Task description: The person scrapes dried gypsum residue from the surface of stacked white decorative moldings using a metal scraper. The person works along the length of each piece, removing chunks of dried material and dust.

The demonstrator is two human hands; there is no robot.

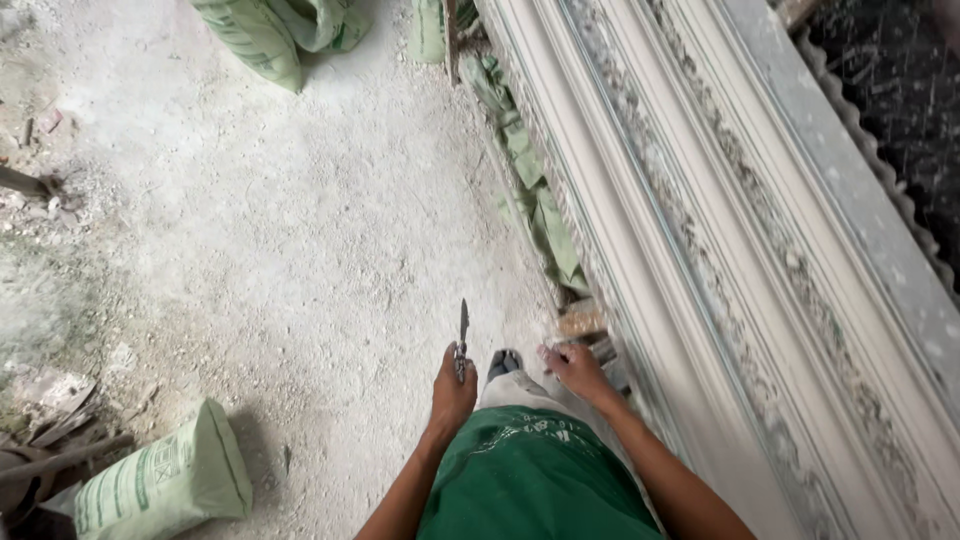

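Both arms hang low: the left hand (452,388) is clenched, the right hand (575,370) reaches forward, fingers loosely curled.

Green shirt (535,480), green-striped pale sack (165,485), grey-white ornamented moulding (720,260).

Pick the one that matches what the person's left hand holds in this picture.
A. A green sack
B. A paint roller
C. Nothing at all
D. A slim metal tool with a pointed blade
D: the left hand grips a slim metal tool whose narrow blade points forward over the dusty floor, while the green sack lies apart on the ground to the left.
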